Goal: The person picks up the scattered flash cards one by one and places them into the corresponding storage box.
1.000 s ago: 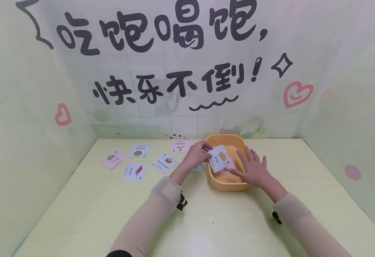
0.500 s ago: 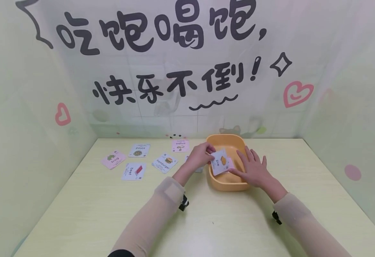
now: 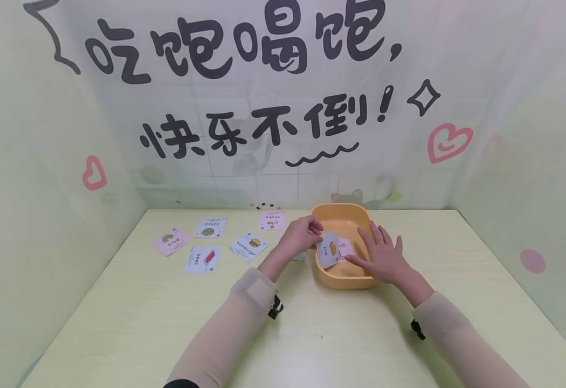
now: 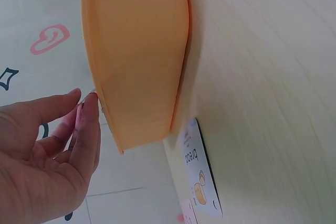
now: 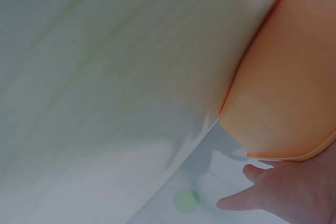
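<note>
My left hand [image 3: 302, 234] is over the left rim of an orange plastic bin [image 3: 343, 282]. Its thumb and fingers pinch the corner of a white card marked "pie" [image 3: 329, 252], which tilts down inside the bin. Beneath and right of it, a pink card [image 3: 345, 248] lies in the bin, partly covered. In the left wrist view the curled fingers are right at the rim, with only a thin edge of the card showing. My right hand [image 3: 385, 257] rests at the bin's right rim, fingers spread and holding nothing.
Left of the bin lie picture cards: frog [image 3: 171, 241], salad [image 3: 211, 227], beef [image 3: 202, 259], hamburger [image 3: 248, 246] and snake [image 3: 272, 220]. A bread card [image 4: 200, 171] lies beside the bin, partly behind the left hand in the head view. A printed wall curtain stands behind the table.
The pie card has swung down from facing up to a steeper tilt inside the bin, uncovering more of the pink card. My left hand moved slightly; my right hand stayed put.
</note>
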Available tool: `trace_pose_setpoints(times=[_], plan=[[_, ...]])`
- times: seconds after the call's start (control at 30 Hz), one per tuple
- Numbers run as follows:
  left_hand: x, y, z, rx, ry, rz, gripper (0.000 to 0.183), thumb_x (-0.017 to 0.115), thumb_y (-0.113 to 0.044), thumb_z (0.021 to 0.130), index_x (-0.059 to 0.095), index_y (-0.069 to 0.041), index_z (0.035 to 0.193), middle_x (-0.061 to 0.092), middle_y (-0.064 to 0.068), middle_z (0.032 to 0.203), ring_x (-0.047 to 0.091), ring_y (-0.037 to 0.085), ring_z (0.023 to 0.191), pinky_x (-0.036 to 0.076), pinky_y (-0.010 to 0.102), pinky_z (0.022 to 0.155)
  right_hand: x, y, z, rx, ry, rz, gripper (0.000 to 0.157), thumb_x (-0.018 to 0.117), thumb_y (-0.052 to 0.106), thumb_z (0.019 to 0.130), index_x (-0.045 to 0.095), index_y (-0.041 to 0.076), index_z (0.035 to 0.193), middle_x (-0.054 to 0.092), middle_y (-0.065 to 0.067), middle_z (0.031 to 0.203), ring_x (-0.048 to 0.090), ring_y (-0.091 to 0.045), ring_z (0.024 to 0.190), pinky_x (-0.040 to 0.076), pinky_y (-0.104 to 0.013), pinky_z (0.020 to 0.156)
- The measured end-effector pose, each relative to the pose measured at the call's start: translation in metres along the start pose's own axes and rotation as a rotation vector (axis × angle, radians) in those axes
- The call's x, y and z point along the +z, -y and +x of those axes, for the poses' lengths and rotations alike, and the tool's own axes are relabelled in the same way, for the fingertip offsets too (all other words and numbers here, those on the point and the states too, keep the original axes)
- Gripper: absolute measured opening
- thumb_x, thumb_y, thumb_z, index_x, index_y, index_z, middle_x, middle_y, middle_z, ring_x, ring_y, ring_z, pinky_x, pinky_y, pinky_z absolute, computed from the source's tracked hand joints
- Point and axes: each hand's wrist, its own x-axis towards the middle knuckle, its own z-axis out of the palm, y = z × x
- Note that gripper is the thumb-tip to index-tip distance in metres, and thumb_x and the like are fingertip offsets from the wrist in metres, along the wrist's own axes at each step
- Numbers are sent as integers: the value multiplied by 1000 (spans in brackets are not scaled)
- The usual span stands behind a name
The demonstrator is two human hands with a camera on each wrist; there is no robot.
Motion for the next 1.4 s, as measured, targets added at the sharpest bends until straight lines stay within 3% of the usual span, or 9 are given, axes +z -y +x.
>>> trace_pose_setpoints(times=[0.3,0.67,0.87,1.17,1.4], plan=[[-4,4,-1,-25,2,6,19,68,0,90,62,-4,109,63,10,100,62,19,85,62,25,70,-1,0,1,4,10,15,94,51,68,91,23,8,158,5,-25,166,7,-52,149,-2,-81,112],[-2,-1,-6,-19,62,167,16,68,-4,90,63,-7,105,67,7,94,63,15,75,58,23,63,-2,-1,2,-8,4,26,93,53,65,91,24,7,158,6,-26,166,8,-52,149,-1,-82,112],[-6,-2,-9,-1,65,210,21,69,-7,91,64,-5,111,68,7,97,65,16,76,58,23,64,-4,-1,3,-2,9,28,94,54,65,90,25,7,157,5,-26,165,8,-53,148,-2,-82,111],[-25,6,-12,14,6,253,20,68,-12,92,65,-9,111,69,6,102,67,16,75,55,23,64,-5,-1,3,-1,11,49,96,53,67,90,24,7,158,5,-25,166,6,-52,149,-4,-81,112],[-47,16,-14,0,-21,244,26,68,-10,91,64,-4,115,68,8,102,67,20,81,58,22,65,-3,-1,5,-3,0,44,95,54,66,90,23,7,158,5,-25,166,6,-52,149,-3,-82,111]])
